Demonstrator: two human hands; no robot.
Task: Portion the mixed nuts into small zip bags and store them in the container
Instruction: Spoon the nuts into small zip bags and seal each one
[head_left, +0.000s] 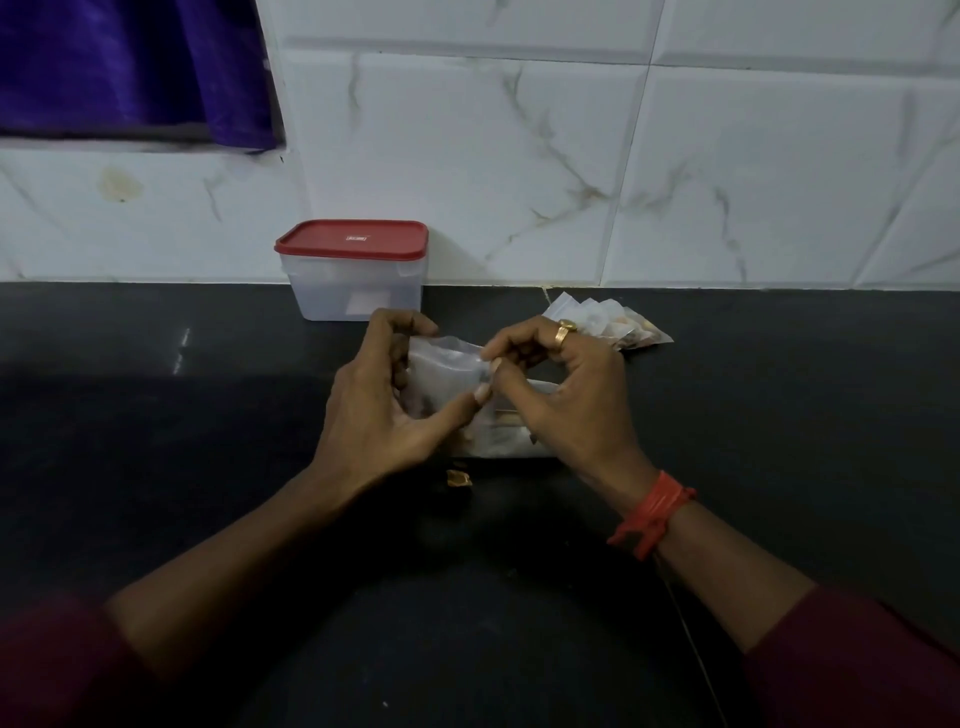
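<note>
Maroon sleeves (57, 670) nearest; over the table (156, 426), left hand (374, 410) grips a small zip bag (441, 366), right hand (566, 395) pinches its top. Container (353, 291) far back, lid on.

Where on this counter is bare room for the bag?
Bare counter: left of the container and left hand; right of the right hand, before the bag pile. Crowded: mid-counter, where both hold the zip bag over the nut packet.

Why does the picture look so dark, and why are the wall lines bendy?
In the head view the light is dim, so the black counter shows little but one faint glint; the wide-angle lens curves the lines of the wall tiles; the zip bag looks hazy.
</note>
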